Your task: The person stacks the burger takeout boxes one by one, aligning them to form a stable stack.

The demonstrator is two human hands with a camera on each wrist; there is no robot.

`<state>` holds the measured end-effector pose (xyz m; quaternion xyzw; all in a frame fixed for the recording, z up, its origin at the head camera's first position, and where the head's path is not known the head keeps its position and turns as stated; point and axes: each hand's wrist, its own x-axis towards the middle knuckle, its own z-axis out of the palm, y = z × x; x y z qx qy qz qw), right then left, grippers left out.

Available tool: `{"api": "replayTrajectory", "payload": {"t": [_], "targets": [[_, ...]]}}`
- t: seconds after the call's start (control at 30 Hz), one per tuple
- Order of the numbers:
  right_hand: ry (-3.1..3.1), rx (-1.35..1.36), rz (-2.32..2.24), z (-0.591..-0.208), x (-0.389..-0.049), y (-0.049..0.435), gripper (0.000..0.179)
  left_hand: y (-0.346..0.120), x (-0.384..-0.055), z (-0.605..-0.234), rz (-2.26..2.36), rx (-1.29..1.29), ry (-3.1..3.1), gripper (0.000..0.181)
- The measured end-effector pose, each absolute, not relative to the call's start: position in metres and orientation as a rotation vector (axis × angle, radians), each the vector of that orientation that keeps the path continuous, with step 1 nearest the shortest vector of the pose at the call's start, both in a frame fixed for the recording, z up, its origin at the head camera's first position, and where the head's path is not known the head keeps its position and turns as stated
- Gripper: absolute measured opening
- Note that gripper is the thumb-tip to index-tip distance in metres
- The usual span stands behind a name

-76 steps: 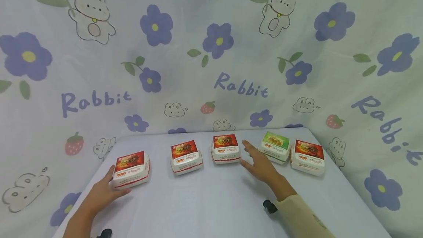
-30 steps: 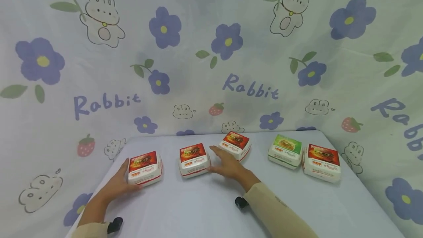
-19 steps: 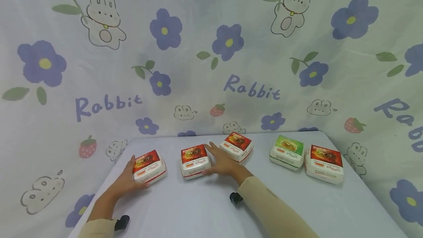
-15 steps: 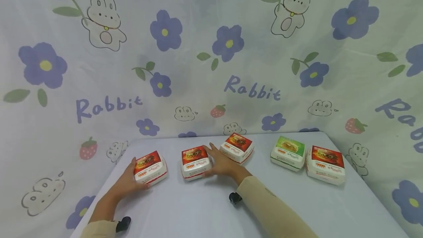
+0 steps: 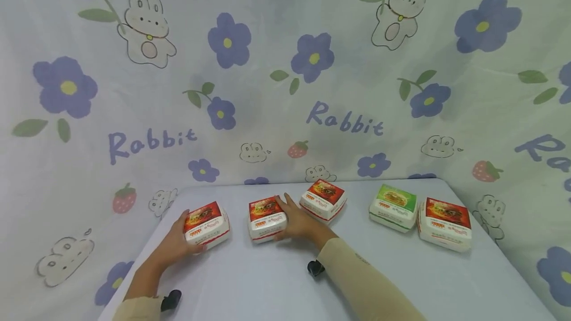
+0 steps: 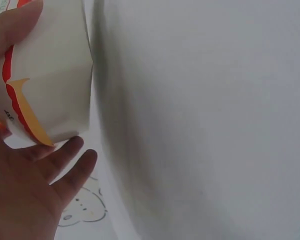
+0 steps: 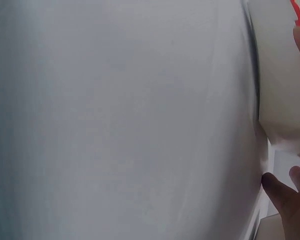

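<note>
Several paper burger boxes stand in a loose row across the white table. My left hand holds the leftmost red-topped burger box, its thumb along the front and fingers around the left side. In the left wrist view the thumb presses that box's white wall, with two fingers spread beyond its corner. My right hand grips the second red-topped burger box at its right side, thumb at the front corner and fingers at the back. The right wrist view catches only the thumb on this box's wall and some fingers.
Just behind my right hand stands a third red-topped burger box, turned at an angle. Farther right, a green-topped box sits close beside another red-topped one. A rabbit-and-flower print curtain hangs behind the white table.
My right hand has moved left from between the third and green boxes to the second box. The third box has turned and shifted back. My left hand's box has moved slightly right.
</note>
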<state>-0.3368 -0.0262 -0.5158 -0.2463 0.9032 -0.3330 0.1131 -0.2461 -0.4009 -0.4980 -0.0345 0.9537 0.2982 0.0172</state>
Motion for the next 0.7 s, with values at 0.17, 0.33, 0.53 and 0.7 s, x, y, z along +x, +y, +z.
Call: {"api": "replayTrajectory", "payload": {"t": [0.17,0.33,0.53,0.7], "targets": [[2.635,-0.726,-0.983,-0.514,-0.334,-0.024,0.107,-0.395,-0.247,-0.491,0.916,-0.089,2.982,0.138],[2.664,-0.736,-1.006,-0.518,-0.332,-0.023,0.104,-0.391,-0.247,-0.484,0.925,-0.047,3.015,0.136],[2.691,-0.744,-1.039,-0.522,-0.326,-0.018,0.101,-0.382,-0.249,-0.476,0.957,-0.004,3.031,0.135],[2.706,-0.764,-1.063,-0.518,-0.320,-0.014,0.091,-0.372,-0.251,-0.466,0.990,0.039,3.036,0.133]]}}
